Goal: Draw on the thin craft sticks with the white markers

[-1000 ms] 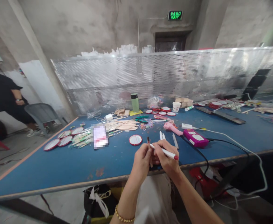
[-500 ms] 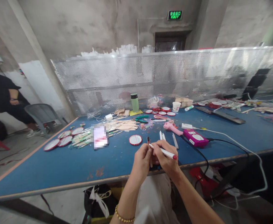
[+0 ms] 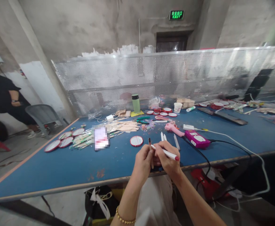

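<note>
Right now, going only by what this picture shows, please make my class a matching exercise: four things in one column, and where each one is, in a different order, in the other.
Things
1. Stick with a dark tip
2. Marker with a red end
3. Green bottle
4. Exit sign

Places
A. Held in the person's right hand
B. High on the wall
C. Held in the person's left hand
D. Standing upright in front of the perforated screen

Right pairs: 1-C, 2-A, 3-D, 4-B.
</note>
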Motion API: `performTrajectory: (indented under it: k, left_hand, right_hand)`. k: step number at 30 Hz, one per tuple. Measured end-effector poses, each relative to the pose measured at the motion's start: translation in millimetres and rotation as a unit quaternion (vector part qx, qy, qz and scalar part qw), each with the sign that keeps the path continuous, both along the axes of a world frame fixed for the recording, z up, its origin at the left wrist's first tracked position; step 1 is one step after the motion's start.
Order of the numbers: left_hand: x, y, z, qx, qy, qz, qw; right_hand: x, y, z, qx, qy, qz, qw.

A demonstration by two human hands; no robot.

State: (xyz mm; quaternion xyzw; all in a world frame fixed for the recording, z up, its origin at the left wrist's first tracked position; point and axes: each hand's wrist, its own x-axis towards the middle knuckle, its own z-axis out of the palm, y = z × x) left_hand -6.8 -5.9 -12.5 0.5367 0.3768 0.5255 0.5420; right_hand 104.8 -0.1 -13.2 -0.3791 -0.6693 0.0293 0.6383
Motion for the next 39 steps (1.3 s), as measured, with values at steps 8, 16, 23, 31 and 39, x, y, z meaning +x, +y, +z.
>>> performTrajectory:
  k: [8, 16, 23, 31, 39]
  left_hand:
    - [1.2, -0.3, 2.1, 0.013, 0.008, 0.012, 1.0]
    - [1.2, -0.1, 1.0, 0.002, -0.009, 0.011, 1.0]
    - [2.0, -0.2, 1.0, -0.016, -0.022, 0.001, 1.0]
    - [1.0, -1.2, 3.8, 0.002, 0.007, 0.016, 1.0]
    - [1.3, -1.2, 3.4, 0.001, 0.012, 0.017, 1.0]
  right_hand:
    - [-0.5, 0.8, 0.3, 0.009, -0.01, 0.0, 1.0]
    - [-0.5, 0.9, 0.2, 0.019, -0.004, 0.007, 1.0]
    - [-0.3, 0.6, -0.3, 0.01, 0.005, 0.006, 1.0]
    - [-0.8, 1.5, -0.5, 0.012, -0.001, 0.014, 1.0]
    - [-0.6, 0.4, -0.5, 0.005, 0.009, 0.009, 1.0]
